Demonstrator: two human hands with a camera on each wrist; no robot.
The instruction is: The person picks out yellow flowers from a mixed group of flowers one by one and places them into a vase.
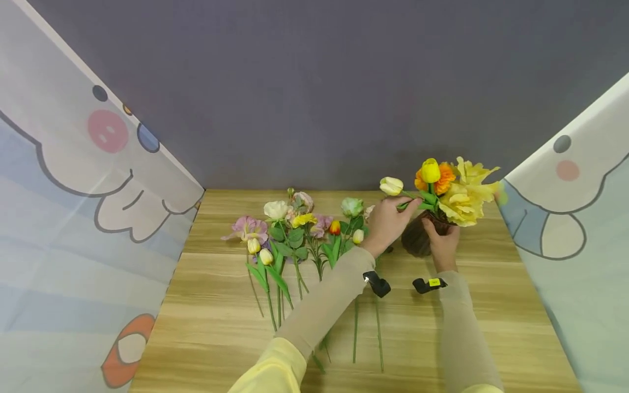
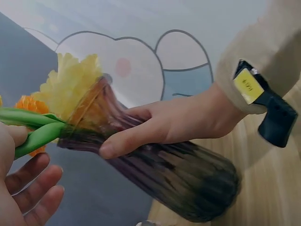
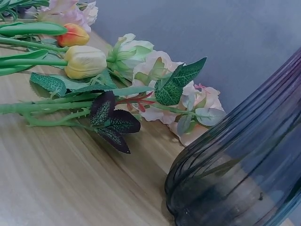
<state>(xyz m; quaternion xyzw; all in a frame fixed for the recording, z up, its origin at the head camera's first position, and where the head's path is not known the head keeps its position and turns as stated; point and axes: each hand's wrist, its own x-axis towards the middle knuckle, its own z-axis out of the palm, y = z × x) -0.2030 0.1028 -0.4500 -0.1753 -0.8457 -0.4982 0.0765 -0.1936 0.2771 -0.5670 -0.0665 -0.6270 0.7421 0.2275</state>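
Note:
My right hand (image 1: 442, 243) grips a ribbed, tinted glass vase (image 1: 415, 240) near its flared mouth, thumb across the neck in the left wrist view. A yellow tulip (image 1: 430, 171), an orange flower (image 1: 444, 179) and large yellow blooms (image 1: 464, 199) stand out of the vase. At the left of the mouth, my left hand (image 1: 388, 225) pinches the green stem of a pale cream tulip (image 1: 391, 186), its bloom leaning left. Green leaves (image 2: 44, 136) reach the vase rim in the left wrist view. The right wrist view shows the vase's lower body (image 3: 221, 193), a stem visible inside.
Left of the vase, several artificial flowers lie on the wooden table (image 1: 196, 327): a mauve bloom (image 1: 249, 228), a white rose (image 1: 276, 210), a pale green rose (image 1: 351, 206) and a red-orange tulip (image 1: 335, 227). A grey wall (image 1: 314, 98) stands behind, with printed cloth (image 1: 59, 229) at both sides.

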